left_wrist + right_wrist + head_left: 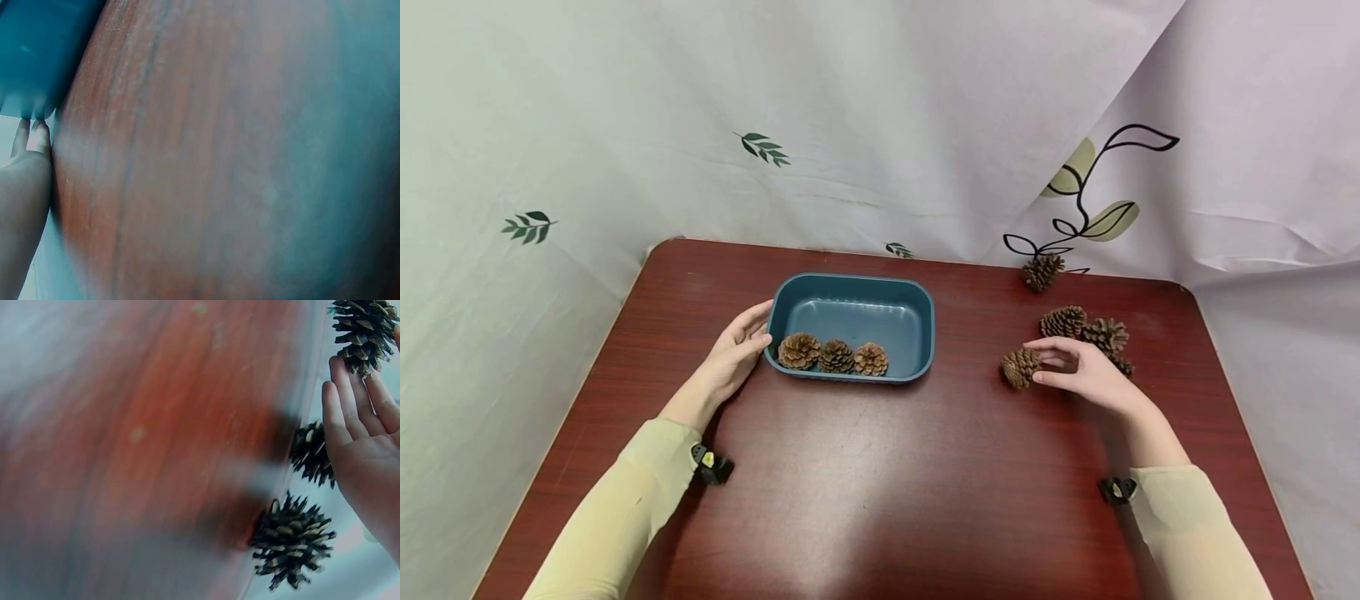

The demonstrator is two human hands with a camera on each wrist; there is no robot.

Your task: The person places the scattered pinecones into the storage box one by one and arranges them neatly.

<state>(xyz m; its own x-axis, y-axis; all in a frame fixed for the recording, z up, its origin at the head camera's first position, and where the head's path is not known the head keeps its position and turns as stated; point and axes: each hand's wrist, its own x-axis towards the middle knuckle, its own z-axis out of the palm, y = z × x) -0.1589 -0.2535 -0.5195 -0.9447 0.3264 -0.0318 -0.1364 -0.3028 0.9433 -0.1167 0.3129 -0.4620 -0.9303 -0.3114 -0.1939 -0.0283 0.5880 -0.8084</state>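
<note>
My right hand pinches a brown pine cone between thumb and fingertips, over the right part of the table. In the right wrist view this held pine cone shows at the upper right corner. On the left, my left hand rests against the left end of a blue rectangular box, its thumb tip at the rim. The left wrist view shows straight fingers touching the outside of the box. Inside, along its near wall, lie three pine cones: one at left, a middle one and one at right.
Beyond the right hand lie more pine cones, one near the back edge, one closer, another beside it and one partly hidden by the hand. The red-brown table meets a pale patterned curtain.
</note>
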